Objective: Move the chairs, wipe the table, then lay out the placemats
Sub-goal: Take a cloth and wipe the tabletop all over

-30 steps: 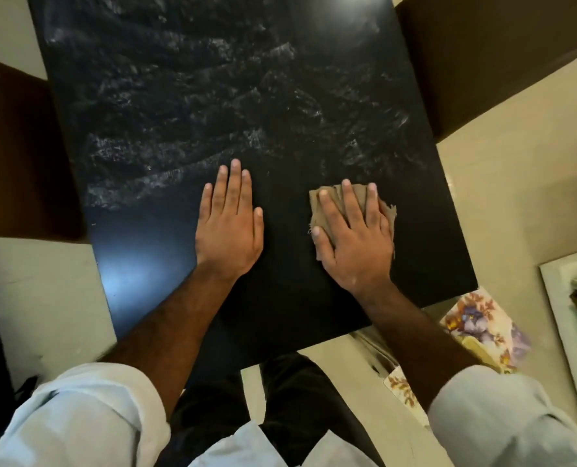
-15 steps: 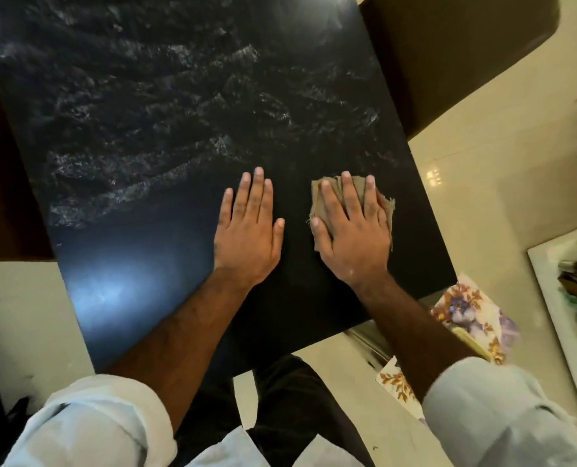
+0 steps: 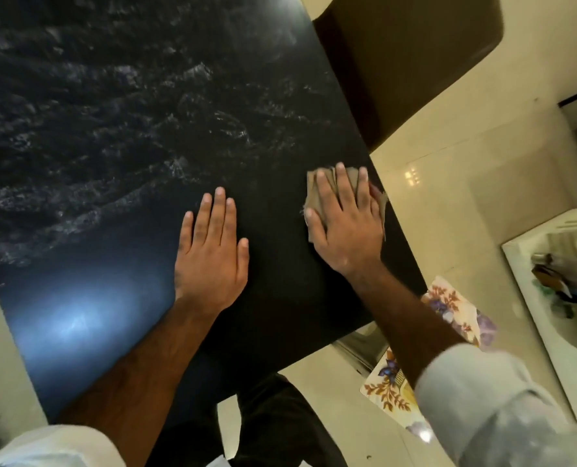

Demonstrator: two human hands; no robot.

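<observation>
The black table (image 3: pixel 111 129) fills most of the view; pale streaks cover its far part, and the near part is glossy. A brown chair (image 3: pixel 408 62) stands clear of the table's right edge. Floral placemats (image 3: pixel 448 308) lie below the near right corner, partly hidden by the right forearm. The left hand (image 3: pixel 213 261) lies flat on bare tabletop, fingers straight. The right hand (image 3: pixel 347 224), apart from it, presses flat with straight fingers on a tan cloth (image 3: pixel 314 200) at the right edge.
</observation>
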